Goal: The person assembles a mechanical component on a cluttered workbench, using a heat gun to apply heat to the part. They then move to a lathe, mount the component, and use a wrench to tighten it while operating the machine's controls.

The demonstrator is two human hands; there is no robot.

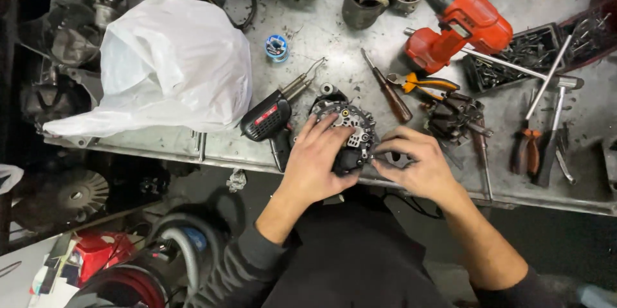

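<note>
Alternator rear housing (350, 129), a dark round casting with a rectifier plate on top, sits at the near edge of the metal worktop (321, 31), right in front of the person. The left hand (316, 161) lies over its near-left side, fingers (315, 129) spread wide and wrapped around the casting, apparently to steady it against the worktop. The right hand (418, 163) comes in from the right, fingers narrowed to a pinch at the housing's right rim, as if gripping a small part or fastener there; what is pinched is too small to tell.

Tools lie within reach behind the work. A black soldering gun (270, 118) rests just to the left of the housing, tip pointing toward the far edge. A wooden-handled screwdriver (389, 92) and orange-handled pliers (424, 83) lie just behind, and a dark rotor (456, 118) lies to the right, near the right hand. Farther back a red cordless drill (456, 18) lies on its side beside a tray of screws (514, 57). A T-handle wrench (546, 80) and red-handled pliers (527, 147) lie toward the right edge. A small spool of solder (276, 46) sits mid-worktop, and a white plastic bag (167, 63) covers the left end.
</note>
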